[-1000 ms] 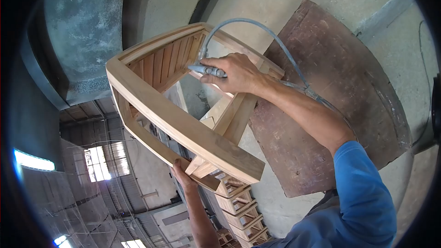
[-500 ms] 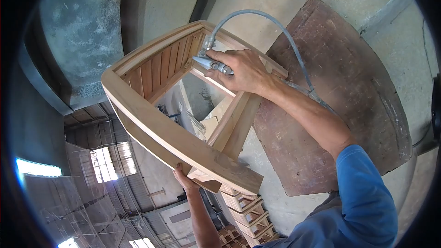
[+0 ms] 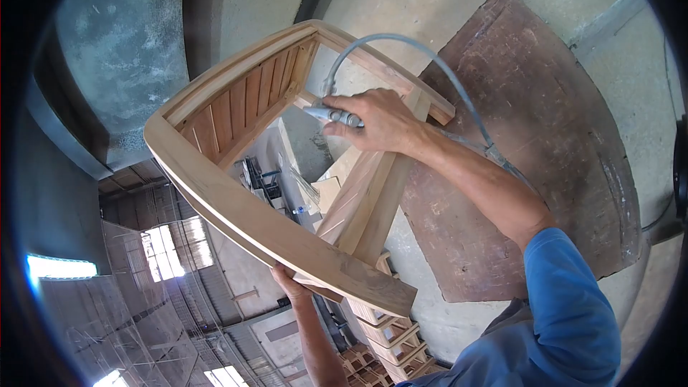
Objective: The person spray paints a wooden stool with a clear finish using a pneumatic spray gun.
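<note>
A wooden chair frame (image 3: 272,226) with a slatted panel is held up in front of me, tilted. My left hand (image 3: 292,285) grips its lower rail from beneath, partly hidden by the wood. My right hand (image 3: 376,122) is shut on a metal air tool (image 3: 326,113) with a grey hose (image 3: 423,54) looping up and back along my forearm. The tool's tip points at an inner joint near the slats.
A dark, worn wooden board (image 3: 530,143) lies on the concrete floor behind my right arm. Stacked wooden frames (image 3: 383,347) stand below the chair. A grey wall and pillar (image 3: 122,57) rise at left. My blue sleeve (image 3: 573,315) fills the lower right.
The chair frame has tipped and slid lower and left. My right hand with the air tool has shifted slightly down along the inner rail. The left hand keeps its grip.
</note>
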Tool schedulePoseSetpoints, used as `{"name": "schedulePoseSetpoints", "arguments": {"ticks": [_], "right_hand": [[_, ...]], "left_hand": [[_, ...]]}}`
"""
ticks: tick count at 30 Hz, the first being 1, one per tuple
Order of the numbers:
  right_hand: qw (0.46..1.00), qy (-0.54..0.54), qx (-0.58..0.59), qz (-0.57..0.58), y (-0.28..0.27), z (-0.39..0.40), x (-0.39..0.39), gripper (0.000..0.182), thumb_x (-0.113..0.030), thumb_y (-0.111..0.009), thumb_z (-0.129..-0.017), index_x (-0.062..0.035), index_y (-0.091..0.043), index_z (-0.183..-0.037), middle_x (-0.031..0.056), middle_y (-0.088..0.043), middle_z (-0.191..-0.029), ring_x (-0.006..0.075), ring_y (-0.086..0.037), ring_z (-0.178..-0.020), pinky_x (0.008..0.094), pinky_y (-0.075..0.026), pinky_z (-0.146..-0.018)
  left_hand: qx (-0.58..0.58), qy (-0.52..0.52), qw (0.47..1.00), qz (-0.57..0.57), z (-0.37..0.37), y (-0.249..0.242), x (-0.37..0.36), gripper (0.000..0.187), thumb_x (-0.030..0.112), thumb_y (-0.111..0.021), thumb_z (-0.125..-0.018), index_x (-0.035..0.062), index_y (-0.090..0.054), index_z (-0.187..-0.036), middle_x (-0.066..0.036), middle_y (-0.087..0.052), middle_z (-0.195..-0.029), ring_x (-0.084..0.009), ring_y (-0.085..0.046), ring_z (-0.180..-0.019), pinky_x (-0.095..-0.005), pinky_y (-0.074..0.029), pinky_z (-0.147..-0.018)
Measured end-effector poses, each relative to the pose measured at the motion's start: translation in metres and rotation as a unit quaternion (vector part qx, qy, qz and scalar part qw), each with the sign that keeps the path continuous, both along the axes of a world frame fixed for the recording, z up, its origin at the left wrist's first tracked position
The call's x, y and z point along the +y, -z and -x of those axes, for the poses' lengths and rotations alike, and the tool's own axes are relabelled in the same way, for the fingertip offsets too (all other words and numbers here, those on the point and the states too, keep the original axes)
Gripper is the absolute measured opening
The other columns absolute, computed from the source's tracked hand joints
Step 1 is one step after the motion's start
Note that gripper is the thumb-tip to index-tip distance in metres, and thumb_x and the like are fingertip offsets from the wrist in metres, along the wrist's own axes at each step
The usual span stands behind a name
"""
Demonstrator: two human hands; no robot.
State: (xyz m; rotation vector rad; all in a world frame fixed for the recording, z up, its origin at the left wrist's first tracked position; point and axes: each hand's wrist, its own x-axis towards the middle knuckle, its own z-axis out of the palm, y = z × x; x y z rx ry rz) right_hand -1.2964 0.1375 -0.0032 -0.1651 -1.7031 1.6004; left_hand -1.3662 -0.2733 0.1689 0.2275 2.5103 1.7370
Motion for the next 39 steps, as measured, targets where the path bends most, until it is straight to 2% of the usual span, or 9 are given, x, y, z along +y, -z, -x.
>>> {"name": "schedulePoseSetpoints", "arguments": {"ticks": [5,8,10,13,16,18,35,37,39], "right_hand": [[0.993,0.114,-0.011,0.013,0.001,-0.007,0.028,0.054,-0.044,-0.072,-0.084,-0.0022,-0.068,-0.118,0.0191,-0.073,-0.088,0.0284,-0.072,-0.075,0.0371,-0.056,-0.069],[0.998,0.055,-0.042,0.002,0.005,-0.005,0.033,0.052,-0.048,-0.070,-0.085,-0.0071,-0.069,-0.117,0.0158,-0.073,-0.085,0.0290,-0.071,-0.074,0.0399,-0.056,-0.069],[0.998,0.048,-0.033,-0.026,0.004,-0.002,0.034,0.049,-0.051,-0.067,-0.086,-0.0129,-0.070,-0.116,0.0128,-0.072,-0.076,0.0283,-0.070,-0.067,0.0421,-0.055,-0.066],[1.000,0.005,-0.028,0.007,-0.009,0.001,0.034,0.055,-0.044,-0.073,-0.083,-0.0016,-0.068,-0.118,0.0193,-0.073,-0.094,0.0306,-0.072,-0.082,0.0378,-0.056,-0.075],[0.997,-0.034,-0.066,0.011,-0.017,-0.003,0.033,0.054,-0.043,-0.073,-0.083,-0.0018,-0.068,-0.117,0.0198,-0.073,-0.093,0.0308,-0.072,-0.082,0.0384,-0.056,-0.075],[0.996,-0.038,-0.073,-0.017,-0.019,-0.009,0.029,0.044,-0.047,-0.068,-0.085,-0.0143,-0.070,-0.114,0.0146,-0.073,-0.091,0.0315,-0.071,-0.086,0.0444,-0.055,-0.075],[0.966,-0.152,-0.179,-0.109,0.010,-0.039,-0.002,0.047,-0.048,-0.068,-0.085,-0.0121,-0.070,-0.114,0.0148,-0.070,-0.109,0.0345,-0.065,-0.104,0.0446,-0.049,-0.092],[0.971,-0.143,-0.162,-0.103,0.002,-0.034,-0.003,0.046,-0.048,-0.068,-0.085,-0.0123,-0.070,-0.114,0.0147,-0.070,-0.106,0.0346,-0.066,-0.102,0.0447,-0.050,-0.090],[0.978,-0.104,-0.162,-0.077,-0.017,-0.028,0.002,0.044,-0.049,-0.068,-0.085,-0.0132,-0.071,-0.111,0.0144,-0.072,-0.099,0.0343,-0.068,-0.096,0.0446,-0.053,-0.084]], "left_hand": [[0.024,-0.006,1.000,0.012,-0.003,0.006,-0.001,0.073,0.048,-0.064,-0.082,0.0035,-0.040,-0.135,-0.012,-0.056,-0.119,-0.0273,-0.062,-0.108,-0.0415,-0.056,-0.086],[0.022,-0.010,1.000,0.014,-0.006,0.008,-0.002,0.075,0.049,-0.065,-0.081,0.0035,-0.040,-0.135,-0.012,-0.056,-0.119,-0.0270,-0.062,-0.107,-0.0411,-0.055,-0.087],[0.037,0.010,0.999,0.022,-0.010,0.011,-0.001,0.059,0.056,-0.049,-0.095,0.0077,-0.052,-0.129,-0.007,-0.063,-0.112,-0.0233,-0.064,-0.099,-0.0414,-0.055,-0.087],[0.019,-0.047,0.999,0.016,-0.024,0.009,0.007,0.072,0.050,-0.064,-0.081,0.0015,-0.044,-0.131,-0.013,-0.058,-0.116,-0.0265,-0.062,-0.105,-0.0418,-0.054,-0.086],[0.020,-0.040,0.999,0.013,-0.024,0.013,-0.007,0.072,0.049,-0.065,-0.082,-0.0005,-0.046,-0.130,-0.013,-0.058,-0.116,-0.0271,-0.062,-0.105,-0.0421,-0.053,-0.088],[0.017,-0.036,0.999,0.003,-0.021,0.017,-0.025,0.073,0.048,-0.065,-0.082,-0.0013,-0.046,-0.131,-0.013,-0.058,-0.117,-0.0273,-0.062,-0.105,-0.0421,-0.052,-0.089],[0.045,-0.043,0.998,0.026,-0.062,0.024,-0.007,0.067,0.047,-0.060,-0.086,-0.0013,-0.048,-0.130,-0.014,-0.058,-0.116,-0.0276,-0.060,-0.106,-0.0417,-0.050,-0.091],[0.081,-0.039,0.996,-0.024,-0.064,0.028,-0.008,0.062,0.041,-0.066,-0.086,0.0013,-0.047,-0.129,-0.013,-0.059,-0.085,-0.0242,-0.062,-0.078,-0.0395,-0.055,-0.076],[0.087,-0.041,0.995,-0.030,-0.064,0.029,-0.008,0.062,0.042,-0.066,-0.086,0.0012,-0.048,-0.129,-0.012,-0.059,-0.086,-0.0242,-0.063,-0.079,-0.0393,-0.055,-0.074]]}}
